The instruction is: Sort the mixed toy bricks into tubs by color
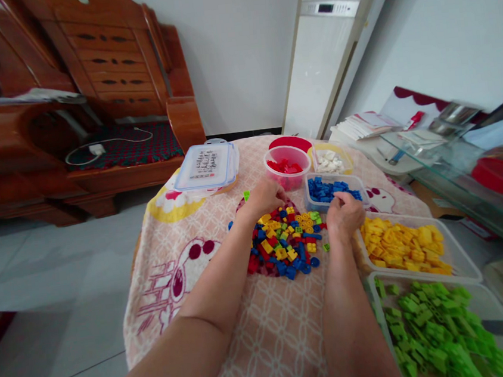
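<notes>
A mixed pile of toy building bricks (279, 242), in yellow, blue, red and green, lies in the middle of the cloth-covered table. My left hand (267, 200) is over the back of this pile, just in front of a pink tub (290, 175) of red bricks. Its fingers are curled together, and what they hold, if anything, is hidden. At the front rim of a clear box (319, 206) of blue bricks (323, 190) is my right hand (345, 214). Its fingertips are closed over the rim, and any piece in them cannot be made out.
White bricks (329, 161) fill a yellow-rimmed box behind the blue ones. To the right stand boxes of yellow bricks (401, 244) and green bricks (440, 318). A lidded container (206, 166) sits at the back left. Beyond the table's right edge is a glass shelf (448, 174).
</notes>
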Action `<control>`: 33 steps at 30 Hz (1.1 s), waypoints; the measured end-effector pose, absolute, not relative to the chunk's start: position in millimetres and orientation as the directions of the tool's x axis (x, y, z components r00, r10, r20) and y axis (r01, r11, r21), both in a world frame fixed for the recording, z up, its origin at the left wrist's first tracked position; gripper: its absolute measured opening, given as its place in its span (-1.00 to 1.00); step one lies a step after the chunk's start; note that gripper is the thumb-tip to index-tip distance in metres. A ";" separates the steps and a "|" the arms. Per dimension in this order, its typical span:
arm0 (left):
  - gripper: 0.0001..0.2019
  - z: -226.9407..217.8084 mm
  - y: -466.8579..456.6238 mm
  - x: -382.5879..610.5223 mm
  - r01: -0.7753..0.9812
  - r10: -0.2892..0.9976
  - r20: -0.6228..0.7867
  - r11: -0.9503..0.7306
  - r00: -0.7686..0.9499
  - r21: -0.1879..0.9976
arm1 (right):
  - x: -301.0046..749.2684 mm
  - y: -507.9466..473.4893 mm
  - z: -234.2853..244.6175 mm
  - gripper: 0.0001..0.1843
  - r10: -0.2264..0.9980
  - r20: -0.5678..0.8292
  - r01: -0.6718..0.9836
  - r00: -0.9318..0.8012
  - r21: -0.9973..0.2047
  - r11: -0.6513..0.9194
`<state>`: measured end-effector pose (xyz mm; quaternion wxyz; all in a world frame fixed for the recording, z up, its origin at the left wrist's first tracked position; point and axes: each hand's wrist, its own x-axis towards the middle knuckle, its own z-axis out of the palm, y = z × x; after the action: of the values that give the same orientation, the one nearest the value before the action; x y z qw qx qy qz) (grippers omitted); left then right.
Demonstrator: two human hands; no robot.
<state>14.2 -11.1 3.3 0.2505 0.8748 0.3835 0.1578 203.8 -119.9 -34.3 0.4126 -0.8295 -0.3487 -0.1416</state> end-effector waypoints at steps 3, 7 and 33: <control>-0.79 0.5 -15.2 18.9 0.645 0.707 -0.028 -0.628 0.707 0.435 | 204.1 -119.8 -34.8 -0.64 0.464 0.524 0.697 0.714 -0.590 -0.407; -0.70 -1.6 -21.9 25.2 0.670 0.681 -0.085 -0.678 0.727 0.301 | 203.9 -119.9 -35.3 -0.64 0.461 0.521 0.693 0.719 -0.591 -0.413; -0.57 -17.4 -37.7 70.6 0.075 0.768 0.242 -0.351 0.593 0.933 | 201.9 -120.9 -32.1 -0.65 0.474 0.514 0.697 0.715 -0.577 -0.426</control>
<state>70.6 -37.7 -17.4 0.4939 0.7434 0.2835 0.3508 201.9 -120.9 -32.1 0.4044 -0.8331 -0.3513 -0.1377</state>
